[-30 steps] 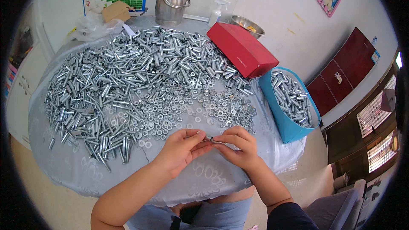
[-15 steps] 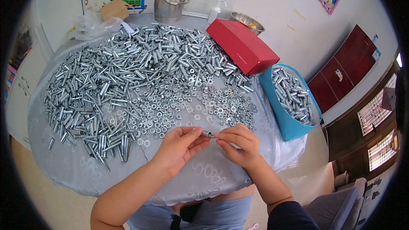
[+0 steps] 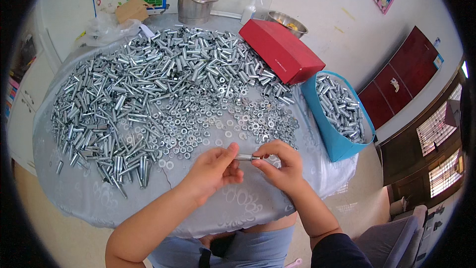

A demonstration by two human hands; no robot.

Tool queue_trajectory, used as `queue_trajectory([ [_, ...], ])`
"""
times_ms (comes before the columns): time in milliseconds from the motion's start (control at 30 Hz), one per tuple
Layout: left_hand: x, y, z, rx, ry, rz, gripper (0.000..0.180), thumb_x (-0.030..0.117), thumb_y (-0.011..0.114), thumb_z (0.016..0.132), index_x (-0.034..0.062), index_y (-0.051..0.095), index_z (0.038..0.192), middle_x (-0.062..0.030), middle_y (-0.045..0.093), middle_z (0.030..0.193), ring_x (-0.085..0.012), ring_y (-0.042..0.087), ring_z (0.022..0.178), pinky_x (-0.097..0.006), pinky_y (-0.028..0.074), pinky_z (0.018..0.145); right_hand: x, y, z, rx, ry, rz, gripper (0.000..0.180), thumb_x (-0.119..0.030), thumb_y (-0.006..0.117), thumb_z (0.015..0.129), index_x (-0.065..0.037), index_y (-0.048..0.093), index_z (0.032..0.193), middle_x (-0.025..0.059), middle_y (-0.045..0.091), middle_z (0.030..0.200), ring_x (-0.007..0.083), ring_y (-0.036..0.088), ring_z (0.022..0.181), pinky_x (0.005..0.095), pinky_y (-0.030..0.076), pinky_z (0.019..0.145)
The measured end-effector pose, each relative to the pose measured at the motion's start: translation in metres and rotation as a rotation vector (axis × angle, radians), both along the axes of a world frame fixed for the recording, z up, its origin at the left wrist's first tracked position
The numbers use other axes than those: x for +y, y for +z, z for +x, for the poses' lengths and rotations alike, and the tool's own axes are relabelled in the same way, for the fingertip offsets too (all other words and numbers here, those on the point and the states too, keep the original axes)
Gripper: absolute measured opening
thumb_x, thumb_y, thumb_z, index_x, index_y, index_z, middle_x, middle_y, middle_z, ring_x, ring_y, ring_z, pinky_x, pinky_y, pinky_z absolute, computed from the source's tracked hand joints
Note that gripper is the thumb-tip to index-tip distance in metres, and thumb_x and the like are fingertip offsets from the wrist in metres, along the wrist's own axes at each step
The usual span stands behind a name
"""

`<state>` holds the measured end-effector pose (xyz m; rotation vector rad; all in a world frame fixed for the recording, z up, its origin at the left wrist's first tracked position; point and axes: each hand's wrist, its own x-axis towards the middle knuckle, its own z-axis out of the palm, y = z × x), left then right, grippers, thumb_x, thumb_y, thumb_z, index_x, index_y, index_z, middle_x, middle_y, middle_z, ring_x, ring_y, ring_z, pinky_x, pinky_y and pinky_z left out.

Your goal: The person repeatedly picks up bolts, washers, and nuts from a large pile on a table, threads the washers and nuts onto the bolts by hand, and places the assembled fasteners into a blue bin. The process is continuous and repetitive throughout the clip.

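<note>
Between my two hands, over the near part of the table, a short silver expansion bolt sleeve (image 3: 244,157) lies roughly level. The thumb and fingers of my left hand (image 3: 210,169) pinch its left end. My right hand (image 3: 281,167) grips the right end between thumb and forefinger. Whether a bolt sits inside the sleeve is hidden. Just beyond my hands spread loose washers and nuts (image 3: 270,121). A large heap of silver sleeves and bolts (image 3: 148,69) covers the left and far parts of the table.
To the right stands a blue fabric bin (image 3: 342,153) filled with metal anchors. A red box (image 3: 282,52) rests behind it at the table's far right. Farther back are a steel lidded pail (image 3: 194,7), a spray bottle (image 3: 249,10), a metal bowl (image 3: 292,26) and a plastic bag (image 3: 106,31).
The sleeve has turned so its side now shows and more of it is exposed between my hands. My right fingers have shifted slightly right and up, and my left thumb has straightened.
</note>
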<state>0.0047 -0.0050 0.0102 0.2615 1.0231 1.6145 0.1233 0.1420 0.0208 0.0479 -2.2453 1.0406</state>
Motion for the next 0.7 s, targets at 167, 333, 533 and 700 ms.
queue_trajectory([
  [167, 0.001, 0.01, 0.009, 0.005, -0.139, -0.045, 0.048, 0.055, 0.039, 0.09, 0.0095, 0.04, 0.075, 0.001, 0.037, 0.064, -0.0123, 0.044, 0.053, -0.025, 0.039, 0.052, 0.0, 0.0, 0.0, -0.043, 0.023, -0.067, 0.016, 0.0, 0.071, 0.07, 0.001, 0.062, 0.082, 0.009, 0.062, 0.082, 0.0164, 0.057, 0.073, 0.0268, 0.045, 0.065],
  [333, 0.0, 0.015, 0.007, 0.045, -0.218, -0.054, 0.051, 0.059, 0.035, 0.089, 0.0124, 0.035, 0.067, 0.0033, 0.028, 0.057, -0.0092, 0.032, 0.047, -0.024, 0.031, 0.046, 0.005, 0.006, 0.0, -0.013, 0.052, -0.013, 0.017, -0.005, 0.072, 0.071, -0.003, 0.067, 0.086, 0.0076, 0.063, 0.08, 0.0172, 0.058, 0.071, 0.0271, 0.045, 0.061],
  [533, -0.003, 0.012, 0.003, -0.052, -0.094, -0.034, 0.055, 0.062, 0.029, 0.089, 0.0155, 0.026, 0.06, 0.0048, 0.021, 0.052, -0.0082, 0.026, 0.042, -0.024, 0.024, 0.041, 0.035, 0.005, 0.012, -0.102, -0.267, 0.208, 0.013, -0.005, 0.07, 0.069, -0.006, 0.068, 0.082, 0.0087, 0.062, 0.082, 0.024, 0.058, 0.079, 0.0327, 0.044, 0.072],
  [700, -0.005, 0.013, -0.001, -0.083, -0.082, -0.018, 0.057, 0.062, 0.026, 0.089, 0.0161, 0.022, 0.057, 0.0047, 0.018, 0.051, -0.0082, 0.022, 0.041, -0.024, 0.021, 0.04, 0.042, 0.006, 0.016, -0.207, -0.344, 0.195, 0.016, -0.003, 0.066, 0.068, -0.006, 0.068, 0.084, 0.0077, 0.06, 0.082, 0.0225, 0.055, 0.082, 0.0312, 0.042, 0.075],
])
